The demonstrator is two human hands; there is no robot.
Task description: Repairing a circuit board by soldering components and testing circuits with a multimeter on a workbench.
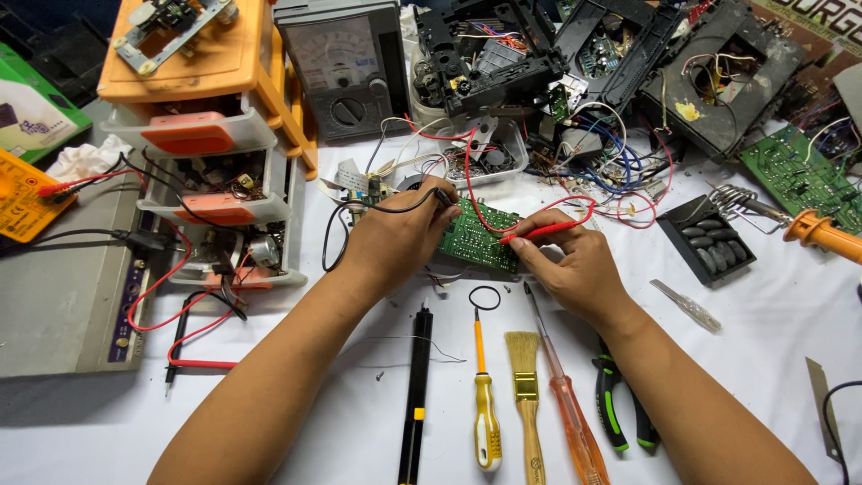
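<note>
Pinched around a black probe (442, 196) at the left hand (395, 242), fingers curled shut with the tip pressed down at the top left edge of the green circuit board (476, 235); pinched likewise around a red probe (546, 231) at the right hand (575, 269), held like a pen, tip touching the board's right edge. Board lying flat on the white table cover (763, 323), between both hands, partly hidden under the left knuckles. Best kept steady: heels of both hands resting on the cloth, tips upright enough to touch one solder point each and not bridge neighbours. Red lead looping up over the board and black lead curving off to the left, so worth keeping slack clear of the tips. Worth glancing up rather than moving the hands, with the grey analogue meter (346, 67) standing at the back, above the board. Just below the hands, laid in a row: a black pen-shaped tool (417, 395), a yellow-handled tool (486, 413), a small brush (524, 386), an orange-handled screwdriver (566, 404) and green-handled pliers (620, 404). Off to the right, a soldering iron (822, 233) with orange grip, well apart from the board. Left, a small drawer unit (215, 180) and a yellow meter (22, 193).
</note>
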